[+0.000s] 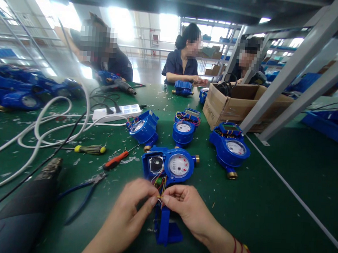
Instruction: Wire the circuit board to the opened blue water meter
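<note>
A blue water meter (179,165) with a white dial lies in front of me, its side housing (154,164) uncovered and thin coloured wires spilling out. My left hand (132,208) pinches a yellow wire (159,197) between thumb and forefinger. From the other side my right hand (185,208) pinches the wires too, the fingertips of both hands almost meeting. Just below the hands lies a blue plastic cover part (164,226), partly hidden by them. Whether the wire ends are joined is too small to tell.
Three more meters (142,128) stand beyond mine. To the left lie pliers (87,194), an orange screwdriver (116,160), a yellow screwdriver (90,149), a heat gun (24,205) and a power strip (118,112) with looping cable. A cardboard box (225,107) sits behind metal struts. Co-workers sit opposite.
</note>
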`<action>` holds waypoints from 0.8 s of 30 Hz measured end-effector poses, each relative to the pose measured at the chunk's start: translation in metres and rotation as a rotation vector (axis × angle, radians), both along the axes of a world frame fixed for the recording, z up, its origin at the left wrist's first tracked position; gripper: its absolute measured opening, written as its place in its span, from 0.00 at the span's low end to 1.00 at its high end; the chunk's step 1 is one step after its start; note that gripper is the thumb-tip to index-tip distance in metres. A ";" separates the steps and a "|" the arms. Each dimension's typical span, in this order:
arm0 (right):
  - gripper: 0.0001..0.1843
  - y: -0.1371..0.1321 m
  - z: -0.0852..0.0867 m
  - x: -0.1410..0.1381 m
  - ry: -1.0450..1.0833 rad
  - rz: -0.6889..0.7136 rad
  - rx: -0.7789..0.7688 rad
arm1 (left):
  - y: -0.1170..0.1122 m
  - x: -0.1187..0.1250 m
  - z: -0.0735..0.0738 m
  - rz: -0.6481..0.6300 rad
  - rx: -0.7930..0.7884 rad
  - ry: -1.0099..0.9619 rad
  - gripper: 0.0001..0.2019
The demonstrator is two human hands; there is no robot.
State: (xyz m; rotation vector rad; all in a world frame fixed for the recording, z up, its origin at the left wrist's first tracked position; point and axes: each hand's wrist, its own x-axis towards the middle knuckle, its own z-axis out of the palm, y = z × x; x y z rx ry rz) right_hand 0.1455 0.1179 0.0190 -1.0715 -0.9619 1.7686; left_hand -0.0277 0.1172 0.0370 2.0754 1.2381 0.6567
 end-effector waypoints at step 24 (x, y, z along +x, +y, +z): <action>0.09 -0.006 0.007 0.009 -1.178 0.000 1.333 | -0.005 0.004 -0.003 0.031 0.164 0.066 0.04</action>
